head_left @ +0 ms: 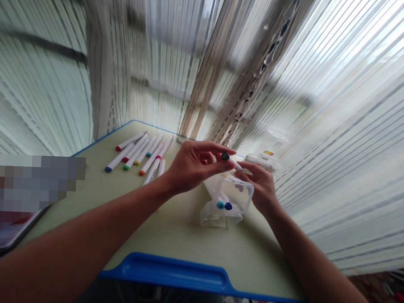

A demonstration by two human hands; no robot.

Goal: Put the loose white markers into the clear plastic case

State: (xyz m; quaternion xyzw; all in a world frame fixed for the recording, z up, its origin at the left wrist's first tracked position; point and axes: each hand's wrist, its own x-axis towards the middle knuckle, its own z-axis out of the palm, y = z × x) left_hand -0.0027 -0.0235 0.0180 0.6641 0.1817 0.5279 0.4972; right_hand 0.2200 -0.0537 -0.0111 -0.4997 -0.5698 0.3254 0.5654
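Above a clear plastic case [249, 191], my left hand [196, 164] pinches a white marker [235, 163] near its black end. My right hand [259, 183] has its fingertips on the other end of that marker, behind the case. Two markers, one with a light blue end and one with a dark blue end [228, 206], lie inside the case, whose lid stands open. Left of my left hand, several white markers [138, 151] with coloured ends lie loosely side by side on the table.
The pale table [181, 231] has a blue rim and a blue tray [173, 271] along its near edge. Another clear plastic container [263, 161] stands at the back right. String curtains [166, 56] hang close behind the table. A blurred-out device [22, 206] sits at the left.
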